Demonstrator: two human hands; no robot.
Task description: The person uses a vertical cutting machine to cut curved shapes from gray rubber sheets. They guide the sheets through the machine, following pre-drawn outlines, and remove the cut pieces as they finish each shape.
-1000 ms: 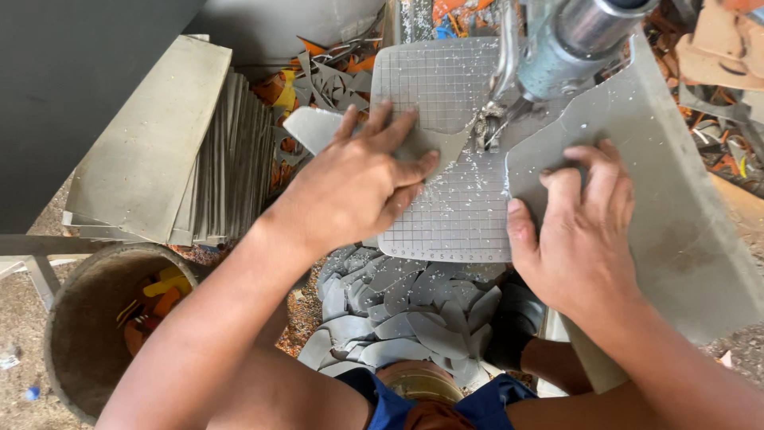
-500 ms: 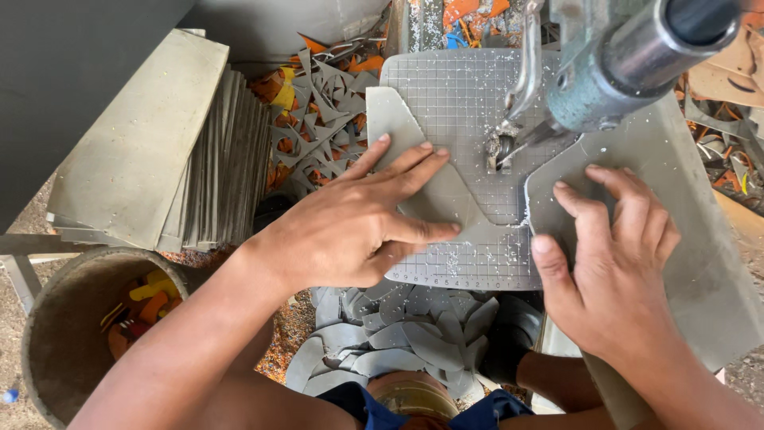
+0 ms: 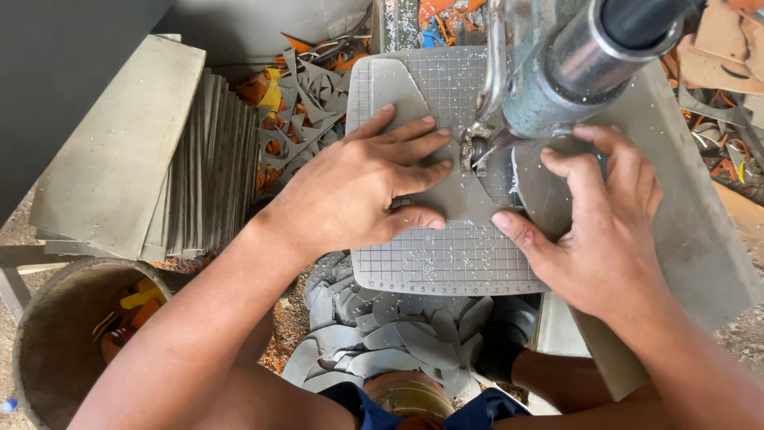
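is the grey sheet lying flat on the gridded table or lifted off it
Flat: the grey sheet lies on the gridded table, pressed down by left hand and right hand.

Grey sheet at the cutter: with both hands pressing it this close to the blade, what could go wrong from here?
1. The left hand has fingertips right beside the cutting head; a slip could likely bring them into it.
2. The right hand presses the grey sheet just under the motor housing; a sudden jerk might pull it in.
3. Chips litter the gridded table, so the sheet could skid.
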